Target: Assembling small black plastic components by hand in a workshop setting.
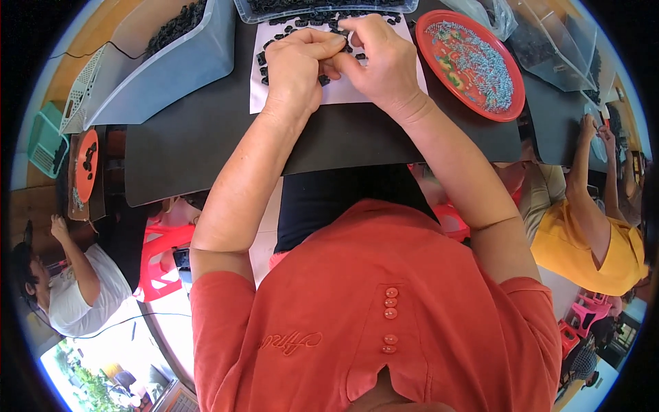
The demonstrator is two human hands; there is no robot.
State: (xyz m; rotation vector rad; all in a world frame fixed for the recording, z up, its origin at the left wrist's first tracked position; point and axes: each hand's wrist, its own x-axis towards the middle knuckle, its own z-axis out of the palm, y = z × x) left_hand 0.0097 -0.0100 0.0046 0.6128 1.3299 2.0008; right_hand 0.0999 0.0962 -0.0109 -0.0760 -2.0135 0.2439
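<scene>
Black pieces (324,80) dot pale paper (340,96), probably for easy reach, beneath left hand (296,62) and right hand (384,65), both curled, any hold unclear.

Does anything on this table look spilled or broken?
Nothing stands out. Black pieces, too small to check for damage, lie loose on the white sheet near the left hand and right hand; bluish bits sit inside the red plate.

Blk tbl (206,151), red plas. seat (168,235)
</scene>
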